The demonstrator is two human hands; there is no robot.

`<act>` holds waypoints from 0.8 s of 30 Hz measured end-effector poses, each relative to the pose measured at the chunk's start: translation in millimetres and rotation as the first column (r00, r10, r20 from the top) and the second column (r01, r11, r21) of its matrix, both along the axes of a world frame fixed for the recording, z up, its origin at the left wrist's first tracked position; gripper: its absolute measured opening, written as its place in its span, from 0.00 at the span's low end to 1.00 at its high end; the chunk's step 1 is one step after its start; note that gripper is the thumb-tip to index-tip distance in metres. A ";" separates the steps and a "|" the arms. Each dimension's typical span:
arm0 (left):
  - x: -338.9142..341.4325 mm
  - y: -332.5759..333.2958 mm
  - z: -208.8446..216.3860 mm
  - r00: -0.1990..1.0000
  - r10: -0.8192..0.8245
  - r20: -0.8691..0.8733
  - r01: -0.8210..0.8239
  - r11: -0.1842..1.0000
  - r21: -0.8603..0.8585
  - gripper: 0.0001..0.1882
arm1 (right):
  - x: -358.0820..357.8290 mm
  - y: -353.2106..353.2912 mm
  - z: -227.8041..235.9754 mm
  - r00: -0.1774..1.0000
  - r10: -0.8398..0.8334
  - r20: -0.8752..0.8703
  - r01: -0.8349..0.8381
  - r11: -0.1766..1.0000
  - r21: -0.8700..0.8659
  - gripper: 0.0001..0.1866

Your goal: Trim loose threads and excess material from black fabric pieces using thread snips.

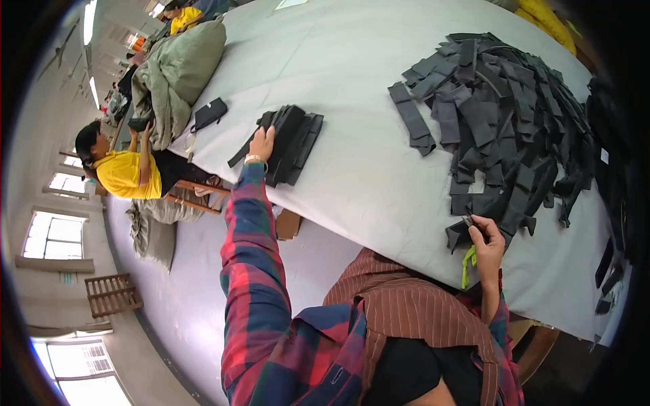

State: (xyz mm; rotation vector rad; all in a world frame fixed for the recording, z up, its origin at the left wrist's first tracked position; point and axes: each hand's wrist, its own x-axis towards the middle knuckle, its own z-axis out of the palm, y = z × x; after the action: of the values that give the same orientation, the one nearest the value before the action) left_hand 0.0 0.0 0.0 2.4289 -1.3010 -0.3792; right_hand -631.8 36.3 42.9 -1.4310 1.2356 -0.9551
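My left hand (260, 145) reaches forward to a stack of dark grey fabric pieces (292, 139) near the table's left edge. Its fingers are stretched out and rest on the stack's left side. My right hand (489, 247) is closed in a pinch on a small metal-tipped tool (467, 220), whose exact kind is too small to make out. A yellow-green ribbon (468, 267) hangs beside that hand. Just beyond it spreads a large loose heap of dark grey fabric strips (504, 101), its near end by my fingertips.
The table (338, 74) has a pale cover. A black pouch-like item (208, 114) and a big greenish sack (183, 68) lie at its far left. A person in yellow (128, 172) works beside a wooden stool (196, 193). More dark fabric (609, 176) hangs along the right edge.
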 end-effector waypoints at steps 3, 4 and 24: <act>13.7 18.7 18.0 0.995 0.061 0.084 -0.053 0.994 -0.093 0.33 | 11.4 4.6 8.3 0.999 0.010 0.043 -0.010 1.000 0.000 0.10; 5.0 19.2 24.8 0.987 0.056 0.152 -0.052 0.998 -0.033 0.31 | 7.9 3.9 8.7 0.998 -0.016 0.059 0.017 1.000 -0.016 0.10; -116.4 60.0 19.8 0.781 0.580 -0.232 -0.625 0.734 -0.267 0.48 | -53.3 1.5 -29.6 0.898 -0.440 -0.007 0.437 0.894 -0.098 0.17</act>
State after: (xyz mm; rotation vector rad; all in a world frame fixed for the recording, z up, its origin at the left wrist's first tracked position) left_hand -116.4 60.0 19.8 2.3152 -0.4060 -0.1200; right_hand -685.1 37.7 13.3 -1.2602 1.5945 -1.3143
